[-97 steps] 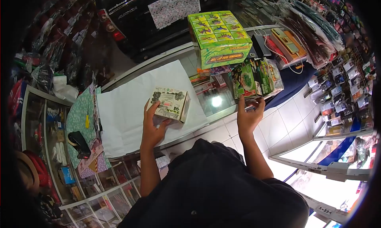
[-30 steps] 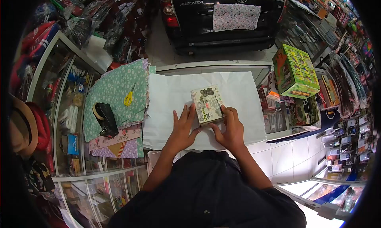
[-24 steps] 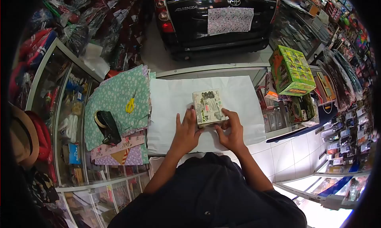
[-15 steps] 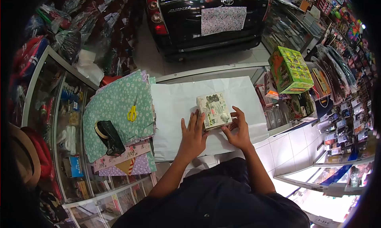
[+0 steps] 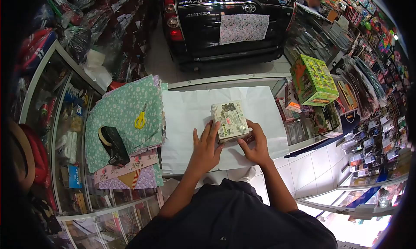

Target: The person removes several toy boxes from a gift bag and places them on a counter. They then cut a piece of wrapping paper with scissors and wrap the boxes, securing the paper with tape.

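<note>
so there's this small printed box (image 5: 229, 120) sitting on a big white sheet of paper (image 5: 182, 132) on the glass counter (image 5: 281, 132), roughly in the middle of the sheet. the left hand (image 5: 204, 151) is at its left side, fingers spread a bit and the thumb pointing toward the near edge. the right hand (image 5: 256, 147) is at the lower right corner, fingers curved with a moderate gap to the thumb. can't really tell how firmly either one is touching the box. over to the left is a stack of patterned paper (image 5: 125, 114), green floral sheet on top, with yellow scissors (image 5: 140, 119) and a black tape dispenser (image 5: 114, 146) lying on it. a green dinosaur carton (image 5: 315, 81) stands right of the white sheet, and a black car (image 5: 229, 28) is parked beyond the counter.
</note>
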Motion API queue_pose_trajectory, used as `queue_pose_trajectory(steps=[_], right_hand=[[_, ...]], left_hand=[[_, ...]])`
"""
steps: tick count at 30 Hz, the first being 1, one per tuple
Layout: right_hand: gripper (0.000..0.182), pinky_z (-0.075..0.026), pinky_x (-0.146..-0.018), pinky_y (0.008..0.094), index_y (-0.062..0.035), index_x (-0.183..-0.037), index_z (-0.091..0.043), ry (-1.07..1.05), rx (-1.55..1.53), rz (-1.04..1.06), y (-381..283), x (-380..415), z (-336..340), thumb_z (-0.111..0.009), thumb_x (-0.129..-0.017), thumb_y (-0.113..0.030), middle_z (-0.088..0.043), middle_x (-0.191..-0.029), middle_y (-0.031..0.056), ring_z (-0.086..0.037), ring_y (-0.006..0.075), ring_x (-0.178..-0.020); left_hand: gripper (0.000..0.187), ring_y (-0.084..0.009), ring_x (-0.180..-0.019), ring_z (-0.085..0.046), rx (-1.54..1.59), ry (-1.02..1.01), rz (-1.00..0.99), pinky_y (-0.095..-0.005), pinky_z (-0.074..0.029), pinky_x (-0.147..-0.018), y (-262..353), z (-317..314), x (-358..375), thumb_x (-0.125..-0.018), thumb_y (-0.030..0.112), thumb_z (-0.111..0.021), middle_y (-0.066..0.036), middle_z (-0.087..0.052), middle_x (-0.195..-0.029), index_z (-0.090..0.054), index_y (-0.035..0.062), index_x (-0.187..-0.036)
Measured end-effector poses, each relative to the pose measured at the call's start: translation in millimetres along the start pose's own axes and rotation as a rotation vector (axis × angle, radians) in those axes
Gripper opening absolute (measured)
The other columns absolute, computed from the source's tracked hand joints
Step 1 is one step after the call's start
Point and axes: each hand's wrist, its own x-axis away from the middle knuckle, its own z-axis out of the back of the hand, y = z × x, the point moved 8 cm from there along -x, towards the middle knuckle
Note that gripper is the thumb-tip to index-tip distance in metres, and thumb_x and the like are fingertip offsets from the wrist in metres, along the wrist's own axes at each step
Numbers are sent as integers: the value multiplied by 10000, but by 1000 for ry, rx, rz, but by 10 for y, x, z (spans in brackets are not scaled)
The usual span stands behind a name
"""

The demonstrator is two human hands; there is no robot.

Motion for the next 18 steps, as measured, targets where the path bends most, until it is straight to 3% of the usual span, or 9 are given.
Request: queue_pose_trajectory(steps=[1,3,5,7,9,10,11,14,18], right_hand=[[865,-530,-717,272,-10,-1562,-427,14,-4,-3,-54,-11,5,-858,-823,-130,-597,-1321,143,-621,132,-789],[906,-553,-659,298,-79,-1577,-458,73,18,64,-184,-34,37,-909,-801,-196,-578,-1359,128,-617,152,-714],[833,-556,-645,297,-117,-1552,-509,22,235,95,-218,-35,-17,-893,-814,-166,-578,-1397,109,-606,156,-687],[776,-559,-639,306,-146,-1526,-549,61,188,87,-219,-49,-11,-876,-823,-136,-601,-1398,101,-611,174,-676],[778,-564,-643,318,-135,-1525,-542,44,156,70,-182,-40,-22,-873,-821,-128,-633,-1375,118,-626,184,-689],[772,-567,-648,313,-126,-1522,-539,46,171,69,-199,-34,-25,-869,-823,-122,-652,-1355,131,-631,190,-696],[772,-567,-648,313,-126,-1522,-539,50,170,72,-207,-31,-23,-869,-823,-122,-652,-1355,131,-631,190,-696],[781,-567,-651,315,-123,-1523,-529,50,184,102,-240,-32,-13,-871,-821,-132,-652,-1349,125,-630,190,-698],[793,-566,-648,318,-126,-1528,-523,43,184,108,-242,-29,-22,-875,-817,-137,-649,-1344,122,-626,191,-690]], left_hand=[[917,-416,-1541,-344,-8,2,-3,-729,-107,-1227,-9,-4,4,-955,164,-698,-260,-305,-1667,-140,110,-1681],[957,-413,-1560,-312,67,26,4,-675,-56,-1263,-1,16,21,-932,120,-696,-249,-302,-1678,-95,44,-1674],[978,-412,-1566,-302,105,9,21,-663,-49,-1269,0,36,28,-928,130,-702,-244,-287,-1687,-78,34,-1675],[999,-410,-1573,-291,139,-4,40,-651,-43,-1274,-22,52,17,-923,140,-707,-239,-272,-1696,-61,24,-1676],[1016,-404,-1580,-280,116,54,-3,-666,-32,-1267,16,82,9,-915,147,-719,-236,-252,-1704,-60,42,-1681],[1023,-413,-1584,-269,101,54,-13,-745,-54,-1224,36,90,-6,-918,170,-728,-230,-238,-1716,-68,107,-1696],[1023,-413,-1584,-269,98,55,-16,-745,-54,-1224,62,108,-5,-918,170,-728,-230,-238,-1716,-68,107,-1696],[1040,-443,-1582,-255,98,-114,119,-816,-59,-1172,45,40,-10,-910,199,-757,-247,-252,-1702,-86,198,-1704],[1015,-487,-1586,-210,106,-169,200,-802,-42,-1187,106,113,-42,-889,219,-779,-208,-190,-1736,-145,187,-1681]])
